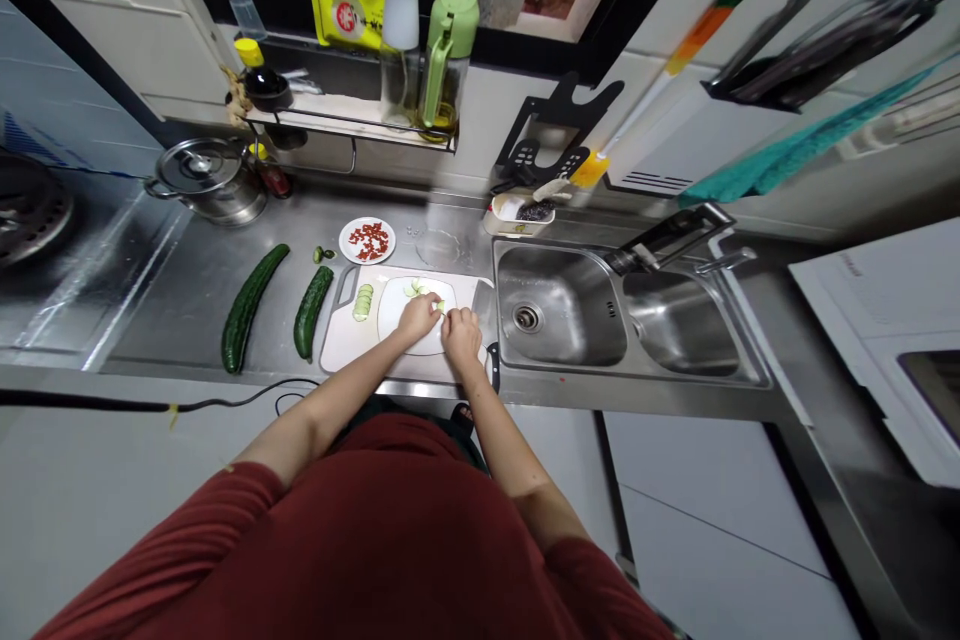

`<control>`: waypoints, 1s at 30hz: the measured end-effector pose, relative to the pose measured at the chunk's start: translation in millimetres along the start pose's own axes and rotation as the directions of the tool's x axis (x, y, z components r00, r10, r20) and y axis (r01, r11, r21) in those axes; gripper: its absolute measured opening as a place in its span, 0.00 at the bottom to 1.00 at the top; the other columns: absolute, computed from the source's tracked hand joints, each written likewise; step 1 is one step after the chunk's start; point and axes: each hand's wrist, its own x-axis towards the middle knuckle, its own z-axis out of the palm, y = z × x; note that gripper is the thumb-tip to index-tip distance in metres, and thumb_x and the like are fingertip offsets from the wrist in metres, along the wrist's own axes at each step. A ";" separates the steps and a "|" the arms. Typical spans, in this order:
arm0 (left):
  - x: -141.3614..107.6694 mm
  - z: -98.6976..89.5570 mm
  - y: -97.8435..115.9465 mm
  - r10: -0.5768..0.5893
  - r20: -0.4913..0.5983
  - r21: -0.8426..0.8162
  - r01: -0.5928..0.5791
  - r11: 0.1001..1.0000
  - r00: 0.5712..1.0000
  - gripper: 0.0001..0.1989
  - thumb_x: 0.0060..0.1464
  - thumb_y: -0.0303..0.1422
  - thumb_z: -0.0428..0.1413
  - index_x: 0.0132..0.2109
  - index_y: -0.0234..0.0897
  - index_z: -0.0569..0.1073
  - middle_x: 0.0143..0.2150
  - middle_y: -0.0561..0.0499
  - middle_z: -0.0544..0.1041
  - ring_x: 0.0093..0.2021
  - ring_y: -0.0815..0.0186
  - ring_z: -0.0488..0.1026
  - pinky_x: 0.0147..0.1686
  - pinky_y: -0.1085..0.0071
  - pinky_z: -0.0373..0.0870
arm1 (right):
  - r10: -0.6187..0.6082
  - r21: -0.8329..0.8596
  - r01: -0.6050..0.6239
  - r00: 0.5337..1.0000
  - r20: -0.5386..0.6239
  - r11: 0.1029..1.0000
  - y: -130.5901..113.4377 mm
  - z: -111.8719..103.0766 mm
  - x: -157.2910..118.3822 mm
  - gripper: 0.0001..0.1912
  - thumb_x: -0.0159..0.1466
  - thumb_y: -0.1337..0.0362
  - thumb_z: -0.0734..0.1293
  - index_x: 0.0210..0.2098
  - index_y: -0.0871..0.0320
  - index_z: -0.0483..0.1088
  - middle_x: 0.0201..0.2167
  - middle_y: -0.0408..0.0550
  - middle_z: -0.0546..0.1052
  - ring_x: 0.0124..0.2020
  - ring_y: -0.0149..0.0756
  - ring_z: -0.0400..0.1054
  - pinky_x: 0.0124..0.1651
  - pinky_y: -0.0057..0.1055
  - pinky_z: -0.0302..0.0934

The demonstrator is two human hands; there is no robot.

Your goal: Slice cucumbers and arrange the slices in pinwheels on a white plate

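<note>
L hand [420, 318] is over the white squarish plate w/ thin dark rim [391, 318], fingers closed in a pinch on a small pale-green cucumber slice [439, 305]. R hand [461, 332] is just beside it at the plate's R side, fingers curled; can't tell if they grip the slice too. More pale-green cut slices [415, 289] lie on the plate, nr its far edge. Plate sits on the pale rectangular cutting board w/ grey handle [346, 345], at the front edge of the stainless-steel counter [180, 305], L of the steel double-bowl sink [559, 305]. A row of overlapping cucumber rounds [363, 302] is on the board's L part; the black-handled knife [493, 367] is at its R edge, handle twd the counter's front edge. Round white plate w/ red bits [367, 241] is just behind the board's far L corner. Shorter dark-green cucumber [313, 312] & longer dark-green cucumber [255, 307] lie L of the board.
</note>
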 end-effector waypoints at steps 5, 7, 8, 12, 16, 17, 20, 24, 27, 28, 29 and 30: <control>-0.5 2.5 -0.8 0.011 -0.011 0.015 -0.011 1.000 1.000 0.13 0.54 0.29 0.53 0.47 0.37 0.74 0.34 0.49 0.76 0.37 0.64 0.72 0.41 0.70 0.66 | -0.026 0.032 0.028 0.998 -0.053 0.999 0.6 3.1 -0.3 0.08 0.66 0.65 0.60 0.39 0.58 0.70 0.40 0.52 0.66 0.43 0.41 0.55 0.41 0.32 0.51; -0.5 3.2 -0.8 0.012 -0.016 0.018 -0.012 1.000 1.000 0.13 0.54 0.29 0.53 0.47 0.37 0.74 0.35 0.49 0.76 0.37 0.64 0.72 0.42 0.70 0.66 | -0.023 0.048 0.026 0.997 -0.073 0.998 0.2 4.0 0.3 0.08 0.65 0.66 0.60 0.40 0.58 0.70 0.42 0.52 0.66 0.43 0.42 0.55 0.42 0.33 0.52; -0.6 3.5 -0.9 0.012 -0.019 0.021 -0.012 1.000 1.000 0.13 0.54 0.29 0.53 0.47 0.37 0.74 0.35 0.49 0.76 0.37 0.64 0.72 0.42 0.70 0.66 | -0.019 0.056 0.023 0.996 -0.083 0.998 0.0 4.4 0.6 0.08 0.65 0.66 0.60 0.40 0.58 0.70 0.42 0.52 0.66 0.43 0.42 0.55 0.43 0.33 0.52; -1.2 4.9 -1.1 0.011 -0.026 0.032 -0.010 0.999 1.000 0.13 0.55 0.30 0.53 0.48 0.37 0.73 0.36 0.48 0.75 0.38 0.64 0.71 0.42 0.70 0.66 | -0.005 0.106 0.016 0.995 -0.104 0.994 1.3 5.3 0.4 0.09 0.65 0.65 0.60 0.40 0.59 0.71 0.42 0.52 0.66 0.44 0.42 0.55 0.44 0.34 0.52; -1.2 5.9 -1.8 0.008 -0.021 0.034 -0.007 0.999 1.000 0.14 0.55 0.31 0.52 0.48 0.37 0.73 0.36 0.48 0.75 0.38 0.64 0.71 0.43 0.69 0.66 | 0.012 0.178 0.008 0.994 -0.110 0.984 6.9 4.7 -4.0 0.11 0.65 0.65 0.60 0.43 0.58 0.72 0.42 0.52 0.65 0.44 0.42 0.55 0.46 0.34 0.53; -1.2 6.1 -2.0 0.006 -0.019 0.035 -0.005 0.999 1.000 0.14 0.55 0.31 0.52 0.48 0.37 0.73 0.36 0.48 0.75 0.39 0.64 0.71 0.43 0.69 0.66 | 0.007 0.190 0.014 0.994 -0.108 0.982 8.4 4.4 -5.6 0.12 0.65 0.65 0.59 0.43 0.58 0.72 0.42 0.51 0.65 0.44 0.42 0.55 0.46 0.33 0.53; -1.9 6.5 -2.5 0.007 -0.021 0.032 -0.006 0.999 1.000 0.14 0.56 0.31 0.52 0.49 0.37 0.73 0.37 0.48 0.75 0.39 0.64 0.71 0.43 0.69 0.66 | -0.021 0.204 0.041 0.995 -0.099 0.978 11.4 4.1 -9.9 0.14 0.66 0.66 0.59 0.46 0.55 0.73 0.43 0.51 0.64 0.44 0.41 0.55 0.46 0.33 0.53; -3.5 6.2 -1.9 0.012 -0.029 0.033 -0.011 0.999 1.000 0.14 0.56 0.31 0.52 0.49 0.38 0.73 0.38 0.48 0.74 0.40 0.64 0.71 0.43 0.69 0.66 | -0.029 0.189 0.046 0.995 -0.090 0.981 11.5 4.5 -12.1 0.14 0.65 0.67 0.60 0.46 0.53 0.75 0.44 0.51 0.63 0.45 0.41 0.54 0.46 0.33 0.53; -4.2 5.5 -0.4 0.002 -0.023 0.037 -0.001 0.999 1.000 0.14 0.56 0.31 0.52 0.49 0.38 0.73 0.38 0.48 0.74 0.40 0.64 0.71 0.43 0.69 0.66 | -0.035 0.175 0.049 0.996 -0.082 0.983 10.3 4.4 -12.6 0.15 0.65 0.67 0.60 0.46 0.52 0.75 0.44 0.51 0.63 0.45 0.41 0.54 0.46 0.33 0.53; -4.4 5.3 0.1 0.000 -0.023 0.038 0.001 0.999 1.000 0.14 0.56 0.31 0.52 0.49 0.38 0.73 0.38 0.48 0.74 0.39 0.64 0.71 0.43 0.69 0.66 | -0.035 0.172 0.049 0.996 -0.081 0.984 9.9 4.2 -12.9 0.15 0.65 0.67 0.60 0.46 0.52 0.75 0.44 0.51 0.63 0.45 0.41 0.54 0.46 0.33 0.53; -4.5 5.1 0.5 -0.003 -0.022 0.040 0.004 0.999 1.000 0.14 0.56 0.31 0.51 0.49 0.38 0.73 0.38 0.48 0.74 0.39 0.64 0.71 0.43 0.69 0.66 | -0.035 0.169 0.048 0.996 -0.080 0.985 9.4 4.0 -13.2 0.15 0.65 0.67 0.60 0.46 0.52 0.75 0.44 0.51 0.63 0.45 0.41 0.54 0.46 0.33 0.53; -4.6 4.9 1.0 -0.005 -0.022 0.043 0.006 0.999 1.000 0.14 0.56 0.31 0.51 0.49 0.38 0.73 0.38 0.48 0.74 0.39 0.64 0.71 0.43 0.69 0.66 | -0.035 0.166 0.047 0.996 -0.079 0.985 8.9 3.7 -13.5 0.15 0.65 0.67 0.60 0.47 0.52 0.75 0.44 0.52 0.63 0.45 0.41 0.54 0.46 0.33 0.53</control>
